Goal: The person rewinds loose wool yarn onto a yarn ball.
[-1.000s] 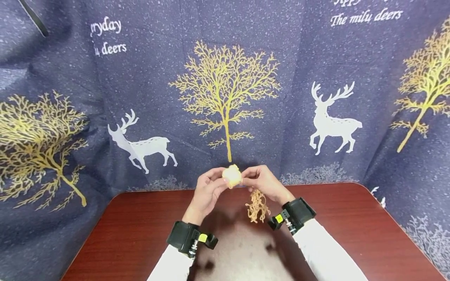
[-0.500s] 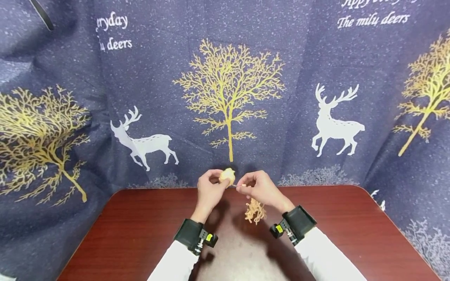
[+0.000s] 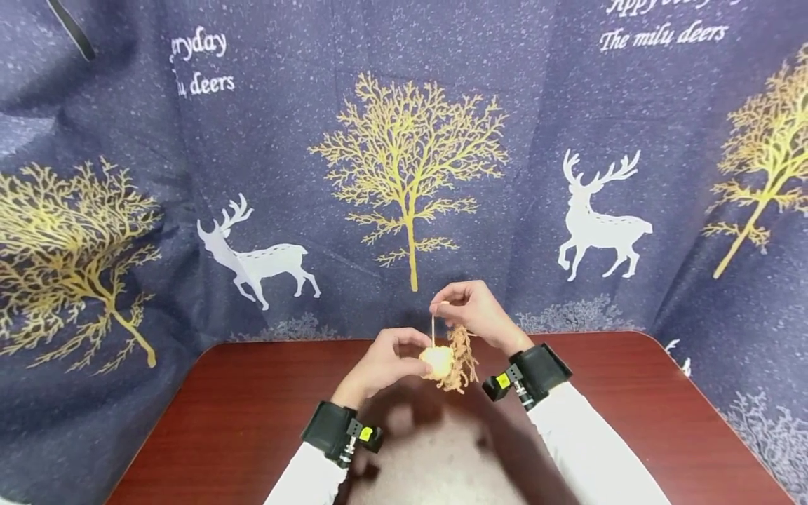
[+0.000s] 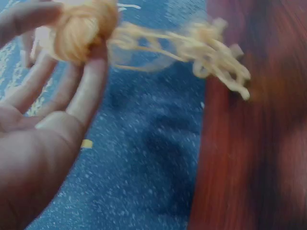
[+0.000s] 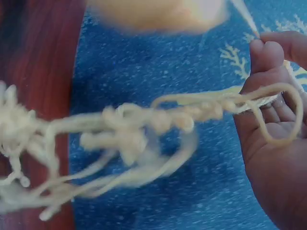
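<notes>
A small ball of cream-yellow yarn (image 3: 438,360) sits between the thumb and fingers of my left hand (image 3: 386,361), low above the table. In the left wrist view the fingers curl round the yarn ball (image 4: 81,34). Higher and to the right, my right hand (image 3: 485,317) pinches a strand (image 3: 433,328) between thumb and fingertips; it runs straight up from the ball. From the right hand hangs a tangled, knotted bunch of the same yarn (image 5: 129,132). One loop of it lies across the palm in the right wrist view. The bunch is partly blurred.
Below the hands is a red-brown wooden table (image 3: 252,414), with a bright glare patch in front. A dark blue cloth (image 3: 353,210) with printed trees and deer hangs behind its far edge. Each wrist wears a black band (image 3: 536,375) with a small camera.
My left hand has lowered the yarn ball and moved it slightly right. My right hand has risen, drawing the strand from sideways to upright. The hanging tangle now reaches beside the ball.
</notes>
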Demonstrator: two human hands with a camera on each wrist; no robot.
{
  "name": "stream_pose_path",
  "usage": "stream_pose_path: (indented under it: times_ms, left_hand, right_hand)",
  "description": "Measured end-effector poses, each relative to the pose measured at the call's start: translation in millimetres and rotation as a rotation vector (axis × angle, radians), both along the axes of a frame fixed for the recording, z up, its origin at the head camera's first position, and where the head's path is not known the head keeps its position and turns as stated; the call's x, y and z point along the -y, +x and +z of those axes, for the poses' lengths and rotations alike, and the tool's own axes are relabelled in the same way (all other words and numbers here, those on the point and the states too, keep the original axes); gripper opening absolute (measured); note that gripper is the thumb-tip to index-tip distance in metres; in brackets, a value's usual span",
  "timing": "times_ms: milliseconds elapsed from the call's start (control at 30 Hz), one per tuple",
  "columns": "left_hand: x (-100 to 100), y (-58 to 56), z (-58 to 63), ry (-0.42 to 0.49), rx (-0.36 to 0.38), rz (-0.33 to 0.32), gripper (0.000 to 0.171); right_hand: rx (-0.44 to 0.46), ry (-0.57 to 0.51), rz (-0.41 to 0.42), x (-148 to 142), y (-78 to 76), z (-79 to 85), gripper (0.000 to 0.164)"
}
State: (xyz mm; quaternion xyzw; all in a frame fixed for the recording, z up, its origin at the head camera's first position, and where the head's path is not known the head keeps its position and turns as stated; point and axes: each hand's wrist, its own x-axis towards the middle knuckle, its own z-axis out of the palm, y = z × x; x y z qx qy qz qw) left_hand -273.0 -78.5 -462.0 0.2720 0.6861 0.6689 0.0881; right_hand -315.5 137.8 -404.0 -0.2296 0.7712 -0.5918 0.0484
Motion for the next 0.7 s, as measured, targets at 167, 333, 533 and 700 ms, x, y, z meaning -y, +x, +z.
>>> stream_pose_path:
  times_ms: [167, 333, 533, 700]
  left_hand:
    - [-2, 3.4, 11.3, 0.31, -0.028, -0.001, 0.032]
    - [-8, -0.5, 18.1, 0.487, 0.053, 0.227, 0.029]
    - [-13, -8.9, 12.3, 0.362, 0.032, 0.503, 0.03]
    - [-13, -12.8, 3.5, 0.176, -0.04, 0.612, 0.029]
  right_hand:
    - [0.027, -0.046, 0.031, 4, -5.3, -18.4, 0.015]
    - [0.037, -0.073, 0.041, 8, 1.0, -36.4, 0.015]
    - [-0.018, 0.034, 0.01, 14, 15.7, -42.0, 0.007]
    - [-0.098, 0.13, 0.047, 15, 25.5, -32.3, 0.004]
